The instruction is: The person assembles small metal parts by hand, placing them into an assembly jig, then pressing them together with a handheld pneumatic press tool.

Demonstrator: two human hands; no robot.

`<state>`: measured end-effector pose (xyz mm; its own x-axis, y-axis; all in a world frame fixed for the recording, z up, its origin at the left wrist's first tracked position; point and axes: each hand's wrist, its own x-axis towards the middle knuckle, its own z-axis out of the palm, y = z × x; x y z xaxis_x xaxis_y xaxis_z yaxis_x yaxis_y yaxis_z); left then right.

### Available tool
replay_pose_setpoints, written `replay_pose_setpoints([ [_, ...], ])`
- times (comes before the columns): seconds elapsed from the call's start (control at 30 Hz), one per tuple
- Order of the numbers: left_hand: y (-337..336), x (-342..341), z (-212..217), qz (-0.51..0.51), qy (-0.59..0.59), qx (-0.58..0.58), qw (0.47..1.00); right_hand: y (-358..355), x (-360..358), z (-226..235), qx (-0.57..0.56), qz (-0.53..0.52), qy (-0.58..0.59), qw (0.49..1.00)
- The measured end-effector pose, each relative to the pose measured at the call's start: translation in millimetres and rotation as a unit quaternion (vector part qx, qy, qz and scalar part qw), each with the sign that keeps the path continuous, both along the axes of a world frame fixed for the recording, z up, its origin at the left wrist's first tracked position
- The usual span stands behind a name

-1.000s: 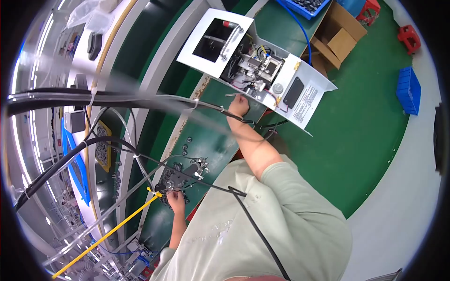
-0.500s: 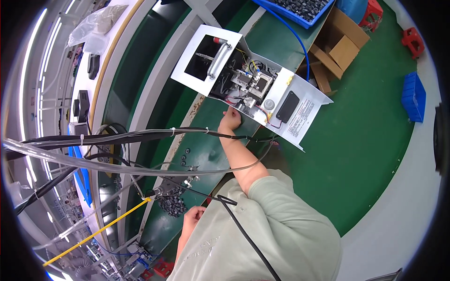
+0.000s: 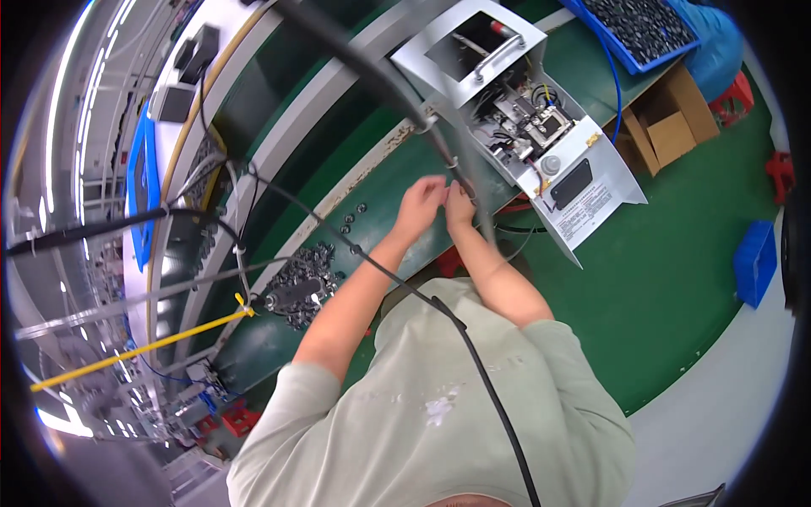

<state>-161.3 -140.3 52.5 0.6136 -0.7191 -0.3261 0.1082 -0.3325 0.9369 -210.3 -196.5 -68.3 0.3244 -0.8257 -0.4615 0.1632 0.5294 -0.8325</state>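
My left hand and my right hand are close together over the green bench, fingertips almost meeting. Both have their fingers closed in a pinch; whatever is between them is too small or blurred to name. Just beyond my right hand stands a white metal machine with its lid up, a handle on its frame and a metal mechanism inside. Several small black parts lie loose left of my left hand. Nearer to me is a heap of the same black parts, partly under a dark hanging tool.
Black cables and a clear hose cross above the bench. At the far right sit a blue tray of black parts and an open cardboard box. A blue bin stands on the green floor. A yellow rod extends at left.
My right hand has drawn back from the machine toward me. My left hand has come up from beside my body to meet it. The whole view has shifted, with the machine now farther right.
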Motion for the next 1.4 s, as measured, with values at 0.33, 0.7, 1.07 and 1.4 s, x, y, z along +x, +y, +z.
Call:
replay_pose_setpoints([
  [0.33,-88,47,-69,0.094,0.090,0.052,0.990,-2,-52,36,0.025,0.164,0.044,0.985],
  [0.7,-106,45,-65,0.123,0.296,0.003,0.947,-35,-22,33,0.153,-0.005,-0.095,0.984],
  [1.07,-115,53,-76,0.101,0.392,-0.004,0.914,-44,-11,36,0.170,-0.049,-0.060,0.982],
  [1.4,-122,63,-82,0.026,0.430,0.046,0.901,-53,-9,34,0.200,-0.096,-0.059,0.973],
])
